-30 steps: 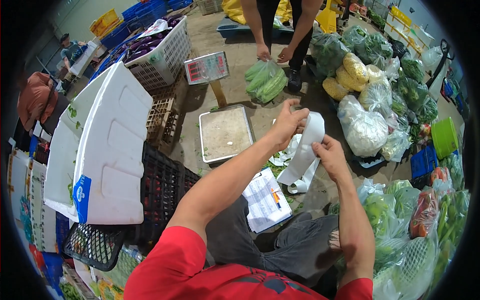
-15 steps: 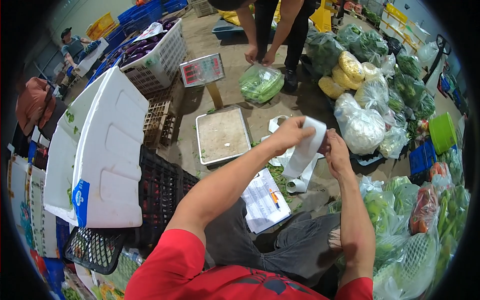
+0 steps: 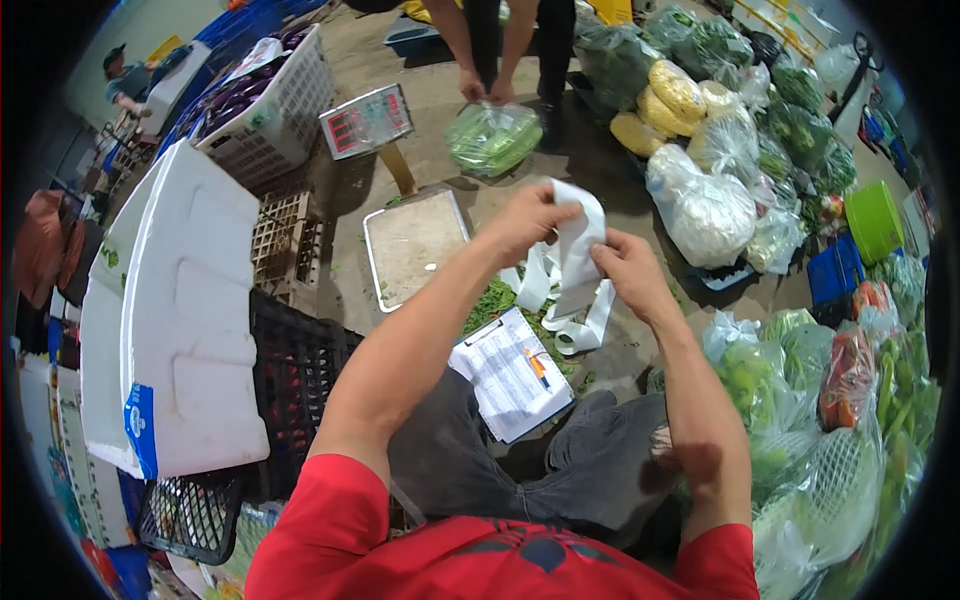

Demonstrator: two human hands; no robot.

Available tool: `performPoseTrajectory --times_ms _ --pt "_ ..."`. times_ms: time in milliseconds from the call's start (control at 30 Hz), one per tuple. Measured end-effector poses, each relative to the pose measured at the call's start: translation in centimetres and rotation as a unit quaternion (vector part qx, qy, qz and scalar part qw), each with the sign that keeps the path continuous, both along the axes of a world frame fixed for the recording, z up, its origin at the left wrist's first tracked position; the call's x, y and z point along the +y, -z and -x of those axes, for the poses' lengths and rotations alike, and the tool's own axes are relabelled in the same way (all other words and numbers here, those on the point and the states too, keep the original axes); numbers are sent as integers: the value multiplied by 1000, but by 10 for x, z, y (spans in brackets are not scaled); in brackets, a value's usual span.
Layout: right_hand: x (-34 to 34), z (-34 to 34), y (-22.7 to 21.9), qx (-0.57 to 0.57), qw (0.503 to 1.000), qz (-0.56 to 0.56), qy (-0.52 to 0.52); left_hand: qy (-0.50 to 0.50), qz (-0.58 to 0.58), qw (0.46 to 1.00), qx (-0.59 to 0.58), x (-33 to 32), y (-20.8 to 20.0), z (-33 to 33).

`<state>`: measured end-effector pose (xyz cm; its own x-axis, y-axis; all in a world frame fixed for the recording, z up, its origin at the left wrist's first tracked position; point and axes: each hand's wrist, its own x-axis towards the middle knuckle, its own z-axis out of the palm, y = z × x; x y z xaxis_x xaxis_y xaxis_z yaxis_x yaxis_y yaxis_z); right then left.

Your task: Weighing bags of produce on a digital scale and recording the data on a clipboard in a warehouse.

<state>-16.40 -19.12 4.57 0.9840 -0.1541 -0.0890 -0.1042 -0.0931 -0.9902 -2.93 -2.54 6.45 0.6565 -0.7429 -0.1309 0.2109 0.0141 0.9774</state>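
While left fingers [image 3: 562, 213] pinch a white paper strip [image 3: 581, 237], right fingers [image 3: 611, 262] hold its edge, clipboard [image 3: 508, 375] below.

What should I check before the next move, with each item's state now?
1. Left hand gripping the white paper strip: ok.
2. Right hand gripping it too: cannot tell; fingertips are at its edge.
3. Strip free of loops: not ok, it curls below the hands.
4. Orange pen on the clipboard: ok.
5. Scale display lit: ok.
6. Bag of green vegetables sealed: cannot tell; a co-worker's hands hold its top.
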Motion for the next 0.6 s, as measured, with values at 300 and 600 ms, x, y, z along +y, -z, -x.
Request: performPoseTrajectory --times_ms 300,600 --pt "1 13 -2 46 993 47 -102 -104 107 985 92 3 -6 -7" --pt "0 7 -7 -8 998 -63 15 -9 1 995 -94 -7 11 23"
